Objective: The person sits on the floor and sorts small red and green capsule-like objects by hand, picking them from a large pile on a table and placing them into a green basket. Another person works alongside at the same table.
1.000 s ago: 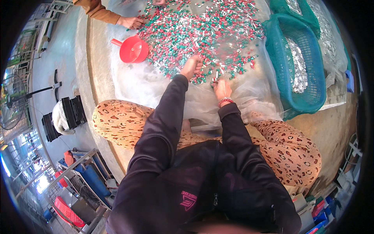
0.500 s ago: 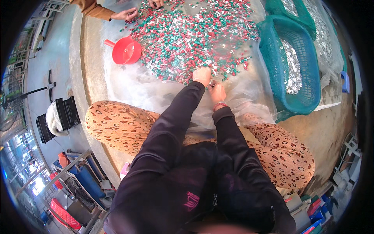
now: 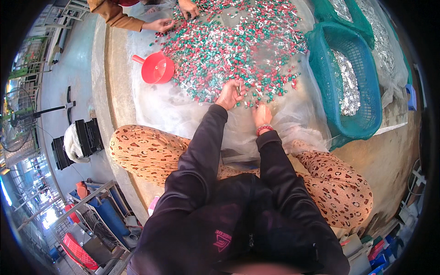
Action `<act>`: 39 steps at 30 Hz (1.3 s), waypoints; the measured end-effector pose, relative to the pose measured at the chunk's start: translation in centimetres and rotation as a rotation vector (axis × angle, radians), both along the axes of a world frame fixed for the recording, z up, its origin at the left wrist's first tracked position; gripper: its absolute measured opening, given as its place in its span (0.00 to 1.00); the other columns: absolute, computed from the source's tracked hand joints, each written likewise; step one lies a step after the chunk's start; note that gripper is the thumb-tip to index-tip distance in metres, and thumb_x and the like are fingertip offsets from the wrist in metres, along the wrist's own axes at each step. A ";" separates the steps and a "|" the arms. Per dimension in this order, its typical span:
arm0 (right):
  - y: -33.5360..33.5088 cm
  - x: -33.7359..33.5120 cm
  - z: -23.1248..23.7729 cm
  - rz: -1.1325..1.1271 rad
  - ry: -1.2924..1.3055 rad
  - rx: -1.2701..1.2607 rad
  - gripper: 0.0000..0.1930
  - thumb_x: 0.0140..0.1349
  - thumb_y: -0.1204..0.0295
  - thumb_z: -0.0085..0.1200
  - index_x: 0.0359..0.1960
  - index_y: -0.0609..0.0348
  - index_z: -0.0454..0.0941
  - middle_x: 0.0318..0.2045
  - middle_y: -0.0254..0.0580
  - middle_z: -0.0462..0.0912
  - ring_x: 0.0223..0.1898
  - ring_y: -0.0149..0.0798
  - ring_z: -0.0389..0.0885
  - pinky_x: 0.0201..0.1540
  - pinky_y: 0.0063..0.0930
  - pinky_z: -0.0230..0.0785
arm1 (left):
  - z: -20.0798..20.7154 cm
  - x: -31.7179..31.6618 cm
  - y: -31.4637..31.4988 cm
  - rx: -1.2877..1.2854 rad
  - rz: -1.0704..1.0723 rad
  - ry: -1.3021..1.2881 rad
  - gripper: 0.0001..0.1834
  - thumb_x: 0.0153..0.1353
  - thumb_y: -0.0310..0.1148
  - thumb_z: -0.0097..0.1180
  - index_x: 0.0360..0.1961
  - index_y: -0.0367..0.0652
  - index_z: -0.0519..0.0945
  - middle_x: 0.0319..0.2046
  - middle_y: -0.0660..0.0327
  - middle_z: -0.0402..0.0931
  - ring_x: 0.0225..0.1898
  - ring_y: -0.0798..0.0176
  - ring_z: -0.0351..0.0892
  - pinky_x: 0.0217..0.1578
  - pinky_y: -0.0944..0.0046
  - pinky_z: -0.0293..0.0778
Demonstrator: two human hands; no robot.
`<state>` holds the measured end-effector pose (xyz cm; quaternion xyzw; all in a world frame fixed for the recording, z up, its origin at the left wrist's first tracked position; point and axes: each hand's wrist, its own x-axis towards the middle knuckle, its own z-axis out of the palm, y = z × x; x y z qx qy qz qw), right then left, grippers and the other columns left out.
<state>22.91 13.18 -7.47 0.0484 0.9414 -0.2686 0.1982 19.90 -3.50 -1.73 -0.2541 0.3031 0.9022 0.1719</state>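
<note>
A wide spread of small red, green and white pieces lies over a translucent sheet. At its near edge my left hand is closed, with a small, thin metal piece showing at the fingers; its exact kind is unclear. To the right and slightly nearer, my right hand has its fingertips pressed together just above the sheet, beside a few green pieces. Whatever it pinches is too small to make out. The two hands are apart.
A red dipper stands left of the pieces. On the right, a blue-green basket under green netting holds silvery pieces. Across the far left, another person's hands work among the pieces. My bent legs flank the near side.
My hands have drawn apart, the left shifting left and the right slightly right and nearer. The metal piece now shows in my left hand. The other person's hands also appear shifted.
</note>
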 end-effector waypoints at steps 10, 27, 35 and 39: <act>5.7 -5.9 5.2 -0.878 -0.406 -1.718 0.07 0.55 0.69 0.52 0.25 0.54 0.67 0.12 0.24 0.57 0.12 0.23 0.54 0.13 0.17 0.45 | -1.9 -3.4 5.1 -1.849 -0.940 0.590 0.11 0.56 0.37 0.50 0.29 0.43 0.80 0.28 0.56 0.79 0.29 0.58 0.81 0.27 0.57 0.75; 4.2 -9.6 13.7 -0.485 -0.480 -2.370 0.10 0.62 0.68 0.39 0.34 0.62 0.70 0.24 0.41 0.72 0.27 0.36 0.71 0.28 0.27 0.67 | -0.5 -3.1 3.2 -1.638 -0.496 0.285 0.12 0.54 0.36 0.49 0.29 0.37 0.78 0.26 0.54 0.78 0.29 0.58 0.80 0.27 0.61 0.74; 0.2 -6.4 7.2 -0.887 -0.601 -1.995 0.19 0.62 0.66 0.38 0.51 0.65 0.68 0.49 0.51 0.74 0.50 0.47 0.73 0.56 0.47 0.64 | 9.2 -5.7 3.1 -1.464 -0.520 0.654 0.13 0.55 0.35 0.48 0.33 0.35 0.73 0.27 0.48 0.73 0.33 0.49 0.76 0.34 0.54 0.71; -0.9 -6.8 4.4 -0.772 -0.551 -2.023 0.21 0.64 0.59 0.38 0.50 0.61 0.69 0.50 0.48 0.74 0.50 0.43 0.73 0.54 0.39 0.66 | 11.5 -3.6 6.9 -1.973 -0.901 0.739 0.11 0.51 0.32 0.52 0.34 0.37 0.76 0.44 0.48 0.71 0.42 0.43 0.74 0.40 0.48 0.71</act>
